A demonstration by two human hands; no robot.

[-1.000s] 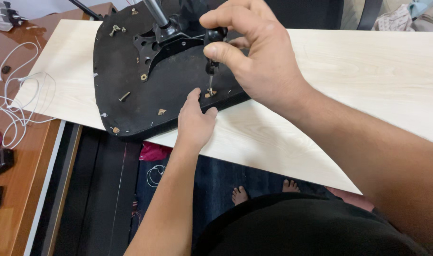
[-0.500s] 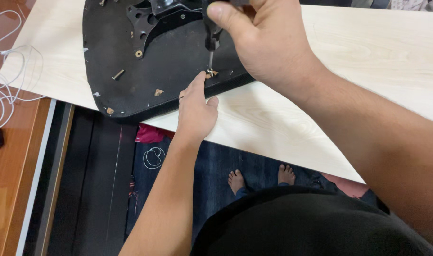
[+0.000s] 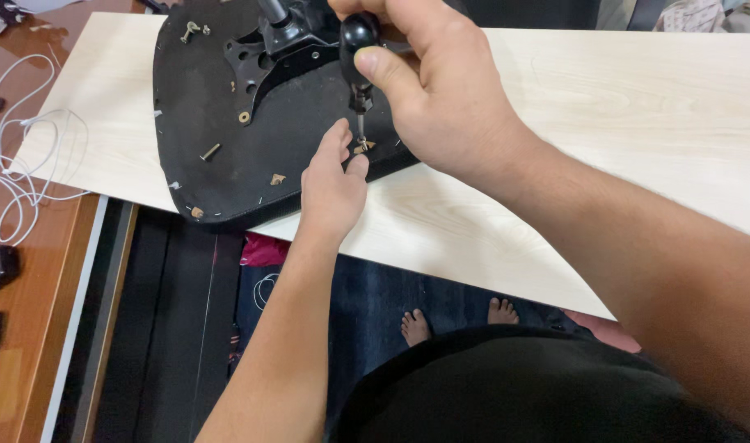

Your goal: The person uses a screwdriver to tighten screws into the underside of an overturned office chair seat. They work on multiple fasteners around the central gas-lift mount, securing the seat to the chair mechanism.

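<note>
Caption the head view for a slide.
Right hand drives a screwdriver into a screw on the black seat base while the left hand steadies it.

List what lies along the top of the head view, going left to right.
White cable → loose screw → left hand → screwdriver → right hand → bare pale board.

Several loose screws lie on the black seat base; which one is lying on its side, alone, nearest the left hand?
The brass-coloured screw lying flat, left of the left hand on the black seat base. The other loose screws sit clustered at the far top-left edge.
</note>
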